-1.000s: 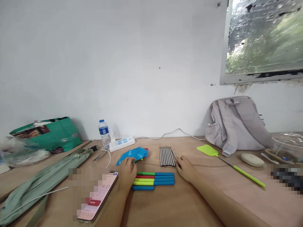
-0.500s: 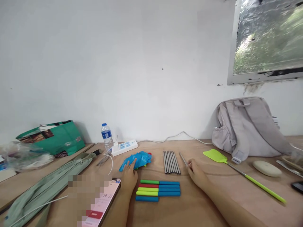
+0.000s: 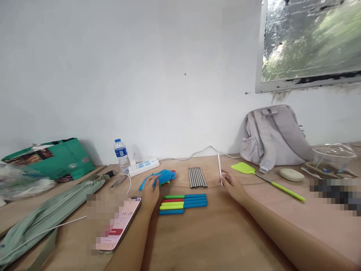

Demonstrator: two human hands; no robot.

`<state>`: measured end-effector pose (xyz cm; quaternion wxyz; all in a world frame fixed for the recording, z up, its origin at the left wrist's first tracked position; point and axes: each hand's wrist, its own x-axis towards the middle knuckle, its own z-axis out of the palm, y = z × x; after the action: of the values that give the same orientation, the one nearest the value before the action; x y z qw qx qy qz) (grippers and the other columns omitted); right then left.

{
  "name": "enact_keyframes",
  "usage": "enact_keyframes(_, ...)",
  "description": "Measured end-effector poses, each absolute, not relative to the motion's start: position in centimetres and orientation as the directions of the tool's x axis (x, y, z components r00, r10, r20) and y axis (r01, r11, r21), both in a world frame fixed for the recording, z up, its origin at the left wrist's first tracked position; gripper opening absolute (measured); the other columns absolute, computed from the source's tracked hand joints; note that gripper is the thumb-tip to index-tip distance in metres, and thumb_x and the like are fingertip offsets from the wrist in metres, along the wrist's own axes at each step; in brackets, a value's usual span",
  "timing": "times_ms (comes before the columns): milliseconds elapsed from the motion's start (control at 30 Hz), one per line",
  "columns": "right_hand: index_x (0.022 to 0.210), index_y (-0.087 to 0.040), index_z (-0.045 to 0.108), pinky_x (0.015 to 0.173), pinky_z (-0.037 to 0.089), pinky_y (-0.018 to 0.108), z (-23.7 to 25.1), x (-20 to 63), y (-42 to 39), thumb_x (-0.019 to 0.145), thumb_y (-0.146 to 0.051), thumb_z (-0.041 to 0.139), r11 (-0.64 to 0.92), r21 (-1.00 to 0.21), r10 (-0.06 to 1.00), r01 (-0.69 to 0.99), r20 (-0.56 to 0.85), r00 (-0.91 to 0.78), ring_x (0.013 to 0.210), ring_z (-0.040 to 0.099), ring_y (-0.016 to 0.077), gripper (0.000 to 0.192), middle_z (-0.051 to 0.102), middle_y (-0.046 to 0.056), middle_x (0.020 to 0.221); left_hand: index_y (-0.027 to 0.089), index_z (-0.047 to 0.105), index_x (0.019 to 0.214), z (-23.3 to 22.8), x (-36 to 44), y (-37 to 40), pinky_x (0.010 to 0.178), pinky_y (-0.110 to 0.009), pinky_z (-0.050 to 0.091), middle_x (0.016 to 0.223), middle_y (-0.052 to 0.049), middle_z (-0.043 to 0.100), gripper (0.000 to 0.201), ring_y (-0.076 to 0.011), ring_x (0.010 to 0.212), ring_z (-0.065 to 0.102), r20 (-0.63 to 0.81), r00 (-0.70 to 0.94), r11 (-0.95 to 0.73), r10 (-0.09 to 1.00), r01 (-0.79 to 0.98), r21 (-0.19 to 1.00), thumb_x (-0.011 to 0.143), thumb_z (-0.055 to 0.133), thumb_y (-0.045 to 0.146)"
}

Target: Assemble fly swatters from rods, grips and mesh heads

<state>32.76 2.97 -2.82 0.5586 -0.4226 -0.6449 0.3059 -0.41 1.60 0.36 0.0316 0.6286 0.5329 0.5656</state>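
Observation:
My right hand (image 3: 231,185) holds one thin metal straw (image 3: 219,165) by its lower end, tilted up off the wooden table (image 3: 214,241). Just left of it lies a row of several metal straws (image 3: 197,177) side by side. In front of that row sits a stack of coloured sleeves (image 3: 182,203), green, red, yellow-green and blue. My left hand (image 3: 150,192) rests at the stack's left end, fingertips touching a crumpled blue mesh pouch (image 3: 159,176).
A phone (image 3: 120,228) lies near my left forearm. A water bottle (image 3: 120,155), a white power strip (image 3: 142,166) and a green bag (image 3: 53,158) stand at back left. A grey backpack (image 3: 275,137), a yellow-green swatter (image 3: 265,180) and a clear container (image 3: 332,156) are on the right.
My right hand has picked a single metal straw out from beside the row and lifted it upright. My left hand stays on the blue pouch. The head camera has shifted.

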Motion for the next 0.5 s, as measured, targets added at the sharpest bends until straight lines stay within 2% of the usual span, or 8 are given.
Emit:
enact_keyframes(67, 0.106, -0.017, 0.037, 0.067, 0.041, 0.030, -2.6, 32.7, 1.5, 0.080, -0.043, 0.042, 0.486, -0.846, 0.873, 0.220, 0.483, -0.072, 0.066, 0.050, 0.0141, 0.037, 0.052, -0.001, 0.069, 0.018, 0.061, 0.091, 1.7, 1.2, 0.5, 0.090, -0.038, 0.039, 0.091, -0.007, 0.061, 0.027, -0.0223, 0.095, 0.054, 0.598, -0.358, -0.438, 0.717, 0.436, 0.786, 0.074, 0.051, 0.036)
enact_keyframes(133, 0.101, -0.019, 0.038, 0.060, 0.041, 0.027, -2.7, 32.8, -0.1, 0.083, -0.041, 0.037, 0.497, -0.842, 0.868, 0.209, 0.482, -0.123, 0.059, 0.047, 0.0123, 0.029, 0.047, -0.003, 0.064, 0.017, 0.058, 0.095, 2.8, 3.0, -0.6, 0.085, -0.037, 0.043, 0.089, -0.005, 0.062, 0.033, -0.0213, 0.091, 0.056, 0.423, -0.451, -0.411, 0.786, 0.129, 0.902, 0.072, 0.055, 0.041)
enact_keyframes(233, 0.095, -0.020, 0.040, 0.045, 0.033, 0.023, -2.9, 33.3, -2.3, 0.086, -0.040, 0.030, 0.471, -0.860, 0.877, 0.198, 0.433, -0.208, 0.046, 0.036, 0.0095, 0.024, 0.036, -0.006, 0.057, 0.022, 0.051, 0.107, 3.4, 5.4, -1.9, 0.086, -0.035, 0.044, 0.107, -0.005, 0.059, 0.038, -0.0197, 0.101, 0.054, 0.163, -0.470, -0.312, 0.868, -0.260, 0.914, 0.075, 0.053, 0.042)
enact_keyframes(333, 0.089, -0.020, 0.044, 0.047, 0.033, 0.023, -2.4, 33.8, -3.9, 0.086, -0.039, 0.032, 0.529, -0.796, 0.841, 0.295, 0.445, -0.307, 0.050, 0.038, 0.0095, 0.023, 0.039, -0.004, 0.060, 0.025, 0.047, 0.113, 3.0, 6.7, -2.6, 0.093, -0.034, 0.039, 0.124, -0.004, 0.049, 0.039, -0.0187, 0.113, 0.046, 0.000, -0.453, -0.191, 0.891, -0.376, 0.907, 0.076, 0.054, 0.038)
enact_keyframes(400, 0.086, -0.020, 0.047, 0.055, 0.037, 0.024, -1.6, 34.0, -4.5, 0.085, -0.038, 0.036, 0.600, -0.704, 0.794, 0.380, 0.468, -0.388, 0.058, 0.044, 0.0109, 0.021, 0.046, -0.002, 0.066, 0.024, 0.047, 0.112, 2.5, 7.0, -2.9, 0.096, -0.034, 0.036, 0.128, -0.004, 0.046, 0.041, -0.0191, 0.116, 0.043, -0.033, -0.429, -0.140, 0.903, -0.365, 0.920, 0.075, 0.057, 0.037)
enact_keyframes(500, 0.086, -0.019, 0.050, 0.059, 0.038, 0.025, -0.5, 34.0, -5.0, 0.084, -0.037, 0.038, 0.639, -0.611, 0.767, 0.468, 0.458, -0.449, 0.064, 0.048, 0.0127, 0.022, 0.052, 0.000, 0.071, 0.024, 0.048, 0.112, 2.2, 7.1, -3.2, 0.096, -0.035, 0.036, 0.126, -0.005, 0.048, 0.045, -0.0194, 0.115, 0.044, -0.037, -0.404, -0.118, 0.914, -0.351, 0.929, 0.071, 0.061, 0.038)
